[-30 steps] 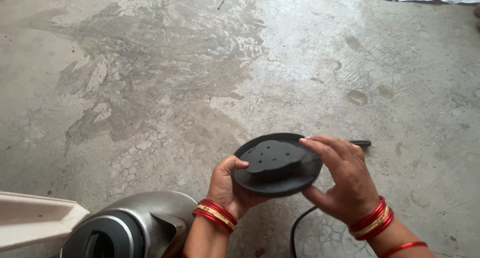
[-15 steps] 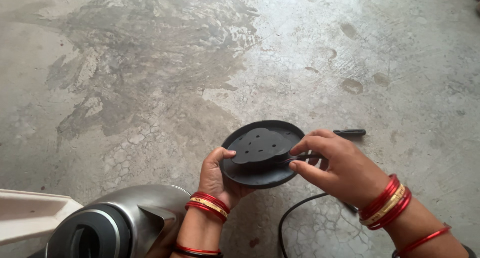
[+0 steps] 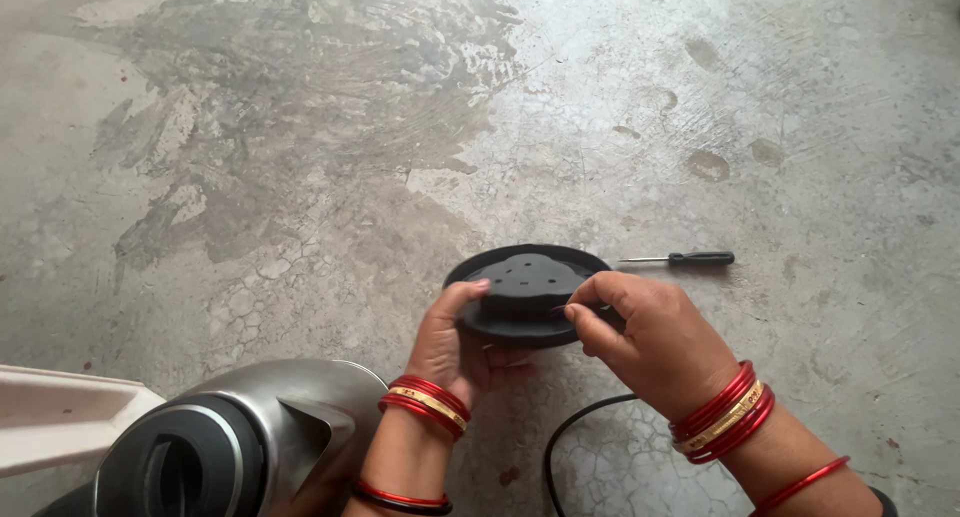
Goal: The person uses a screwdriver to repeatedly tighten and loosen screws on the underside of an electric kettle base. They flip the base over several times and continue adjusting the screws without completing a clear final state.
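While the concrete floor (image 3: 300,157), grey and blotched with darker stains, fills nearly the whole view, the steel electric kettle (image 3: 235,442) sits at the lower left, its black lid facing up, with a pale cream-coloured object (image 3: 60,417) touching its left side. Up and to the right of the kettle, the round black kettle base (image 3: 525,292) is held off the floor, tilted so its underside with small holes faces the camera.

From the bottom edge, just right of the kettle, the left forearm rises, ringed with red and gold bangles. The left hand (image 3: 455,342) cups the near-left rim of the base from below, thumb pressed on top, fingers curled under it in a firm hold. From the lower right corner the right forearm comes in at a slant, also wearing bangles. The right hand (image 3: 645,332) rests over the base's right side, thumb and forefinger pinched narrowly together at the raised centre; what they pinch is too small to tell.

A black cord (image 3: 565,442) loops on the floor below the base. Right of the base, apart from it, lies a small black-handled screwdriver (image 3: 685,260).
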